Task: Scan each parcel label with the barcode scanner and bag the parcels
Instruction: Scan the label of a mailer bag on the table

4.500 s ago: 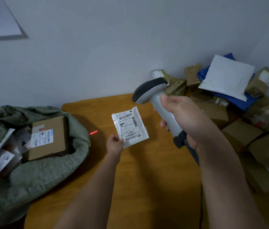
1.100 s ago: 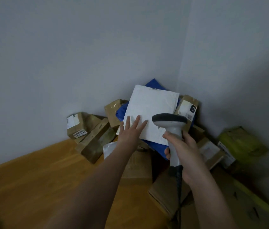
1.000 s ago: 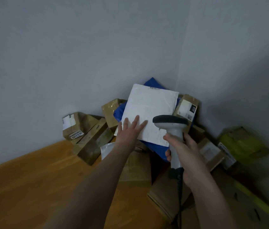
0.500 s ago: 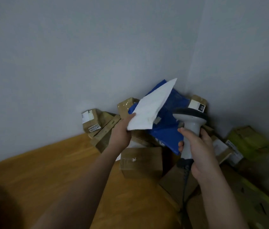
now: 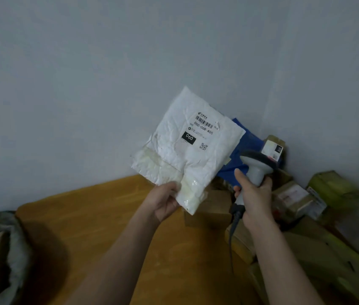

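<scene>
Head view: left hand (image 5: 164, 202) pinches white parcel (image 5: 187, 148); right hand (image 5: 254, 194) grips scanner (image 5: 256, 166).

Two plain pale grey-blue walls (image 5: 86, 73) filled the upper two-thirds of the frame and met in a vertical corner (image 5: 262, 106) right of centre. Both were bare and evenly, dimly lit, the right-hand wall (image 5: 332, 84) slightly darker toward the lower right. Below them an orange-brown wooden table (image 5: 90, 216) with a rounded corner at centre left ran across the lower frame, its far edge against the left wall. A soft dark shadow (image 5: 48, 249) lay on the wood at lower left.
</scene>
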### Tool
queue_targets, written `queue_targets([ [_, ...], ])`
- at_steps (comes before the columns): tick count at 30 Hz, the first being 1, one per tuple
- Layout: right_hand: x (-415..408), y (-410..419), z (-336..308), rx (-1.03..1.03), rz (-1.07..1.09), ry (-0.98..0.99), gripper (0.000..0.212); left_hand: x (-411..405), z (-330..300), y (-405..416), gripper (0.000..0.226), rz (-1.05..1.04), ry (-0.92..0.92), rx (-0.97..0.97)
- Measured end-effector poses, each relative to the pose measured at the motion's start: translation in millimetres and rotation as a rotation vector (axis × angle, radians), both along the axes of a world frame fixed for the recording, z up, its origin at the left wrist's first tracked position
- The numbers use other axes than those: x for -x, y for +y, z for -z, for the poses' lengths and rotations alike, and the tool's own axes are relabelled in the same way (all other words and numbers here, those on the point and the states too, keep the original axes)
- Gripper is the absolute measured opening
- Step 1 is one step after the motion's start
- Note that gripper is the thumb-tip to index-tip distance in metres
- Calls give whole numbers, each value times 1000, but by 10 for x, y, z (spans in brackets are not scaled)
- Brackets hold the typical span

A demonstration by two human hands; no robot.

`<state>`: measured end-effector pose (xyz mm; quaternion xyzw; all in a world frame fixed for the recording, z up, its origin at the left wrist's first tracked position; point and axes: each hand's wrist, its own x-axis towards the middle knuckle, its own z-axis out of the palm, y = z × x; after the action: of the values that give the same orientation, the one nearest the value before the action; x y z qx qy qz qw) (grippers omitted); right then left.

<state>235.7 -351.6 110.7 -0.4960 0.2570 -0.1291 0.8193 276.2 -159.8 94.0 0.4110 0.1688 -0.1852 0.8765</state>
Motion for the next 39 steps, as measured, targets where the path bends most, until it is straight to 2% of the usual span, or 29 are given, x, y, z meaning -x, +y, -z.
queue_targets([
  [4, 54, 160, -34, -21, -12, -34, 70, 243, -41, 75, 49, 113, 17, 143],
  [7, 81, 255, -41, -34, -26, -48, 75, 359, 21, 131, 56, 164, 49, 137],
  [12, 106, 284, -35, 106, -55, 5, 77, 495, 15, 455, 46, 218, -19, -157],
  [16, 94, 272, -32, 288, -65, 35, 65, 495, -108, 926, 46, 64, -159, -136],
  [19, 104, 312, -69, 395, -122, 28, 63, 510, -193, 1117, 40, 125, -207, -453],
  [21, 111, 372, -100, 455, -168, 23, 67, 535, -185, 1098, 37, 164, -238, -594],
  [23, 120, 434, -122, 504, -199, 24, 71, 558, -125, 1064, 32, 101, -257, -619],
  [25, 143, 477, -157, 539, -214, 15, 65, 571, -46, 1068, 29, 19, -268, -603],
  [29, 239, 527, -374, 533, -288, 1, 31, 586, 67, 1092, 23, -111, -239, -637],
  [32, 332, 566, -610, 397, -406, 4, 16, 568, 141, 1090, 21, -176, -219, -680],
  [35, 446, 586, -820, 258, -566, -11, 26, 550, 205, 1096, 23, -234, -189, -678],
  [39, 598, 609, -1010, 263, -683, -54, 36, 562, 245, 1078, 24, -256, -146, -652],
])
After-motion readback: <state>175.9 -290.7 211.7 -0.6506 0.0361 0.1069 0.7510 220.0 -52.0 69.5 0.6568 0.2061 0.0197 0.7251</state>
